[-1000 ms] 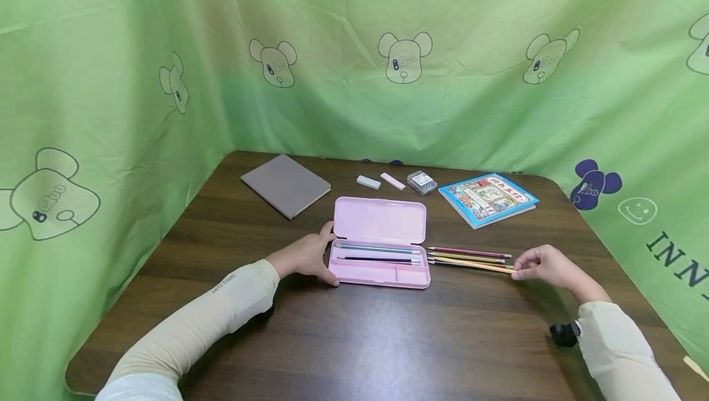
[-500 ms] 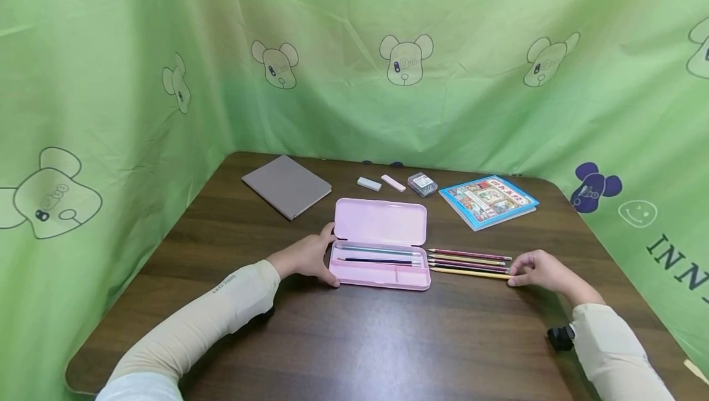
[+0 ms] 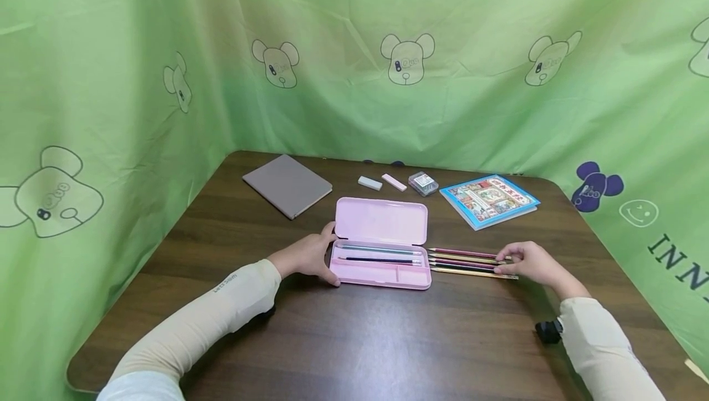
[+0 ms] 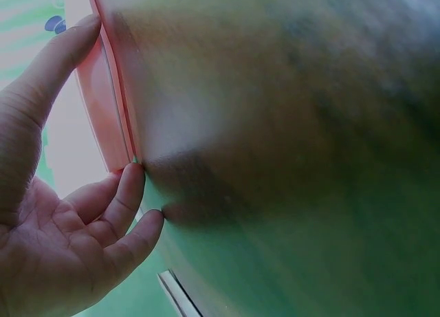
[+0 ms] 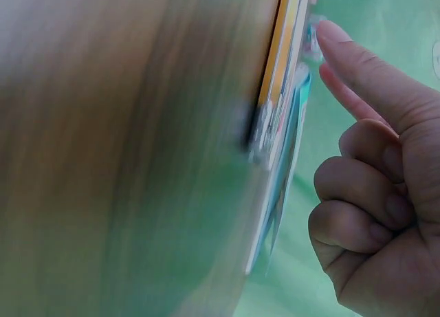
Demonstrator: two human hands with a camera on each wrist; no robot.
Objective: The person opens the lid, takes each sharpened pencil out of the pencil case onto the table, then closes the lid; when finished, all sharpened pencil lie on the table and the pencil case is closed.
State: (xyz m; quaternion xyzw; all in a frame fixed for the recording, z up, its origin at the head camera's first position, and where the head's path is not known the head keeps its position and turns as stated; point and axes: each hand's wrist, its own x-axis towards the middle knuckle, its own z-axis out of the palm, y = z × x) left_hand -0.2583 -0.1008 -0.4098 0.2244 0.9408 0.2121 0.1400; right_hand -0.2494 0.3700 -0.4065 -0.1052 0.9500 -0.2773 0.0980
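A pink pencil case [image 3: 365, 274] lies with its lid [image 3: 381, 221] raised. Inside it are a light blue pencil [image 3: 376, 249] and a dark pencil [image 3: 379, 260]. My left hand [image 3: 310, 256] holds the case's left end, thumb at the front corner and fingers at the back one; the left wrist view shows both contacts. Right of the case lie several pencils side by side, a yellow pencil [image 3: 462, 272] nearest me. Above their right ends is my right hand [image 3: 534, 264], thumb and index finger apart. In the right wrist view its other fingers are curled, with nothing held.
Behind the case lie a grey notebook [image 3: 288, 186], a white eraser [image 3: 370, 183], a slim pink block [image 3: 394, 182], a small clear box [image 3: 423, 184] and a blue-bordered book [image 3: 490, 201]. A green printed curtain [image 3: 338, 112] surrounds the table's back and sides.
My right hand lowers the yellow pencil into the row's front place, lets go and shifts left over the pencils' ends. My left hand stays at the case.
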